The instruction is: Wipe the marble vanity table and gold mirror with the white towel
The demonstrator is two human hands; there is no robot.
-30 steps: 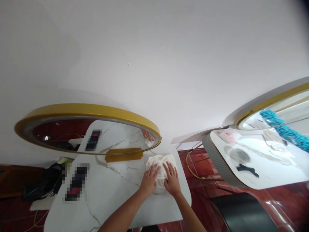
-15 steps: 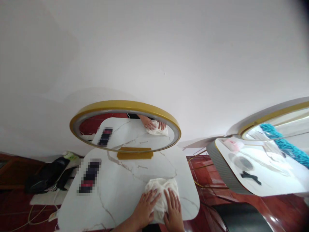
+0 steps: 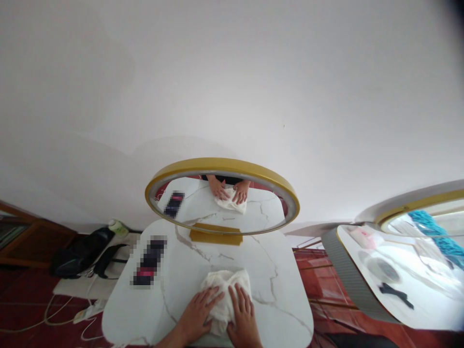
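A crumpled white cloth (image 3: 225, 279) lies on the white marble-patterned tabletop (image 3: 188, 290), near its front edge. My left hand (image 3: 197, 311) rests flat on the cloth's left side, fingers stretched out and slightly apart. On the right side of the cloth my right hand (image 3: 242, 311) presses down, its fingers also extended and spread. Both palms face the table, and neither hand is closed around the cloth. The oval gold-framed mirror (image 3: 223, 166) behind reflects the two hands and the cloth.
A pixelated dark object (image 3: 149, 261) lies on the table's left side. The mirror stands on a gold base (image 3: 215, 235). A black bag (image 3: 82, 251), a green-capped bottle (image 3: 118, 228) and cables are at left. Another table (image 3: 420, 309) with a black item (image 3: 396, 294) stands at right.
Both hands have slid the cloth to the left across the tabletop, away from its right edge. The camera view has shifted, so the mirror and table appear farther right.
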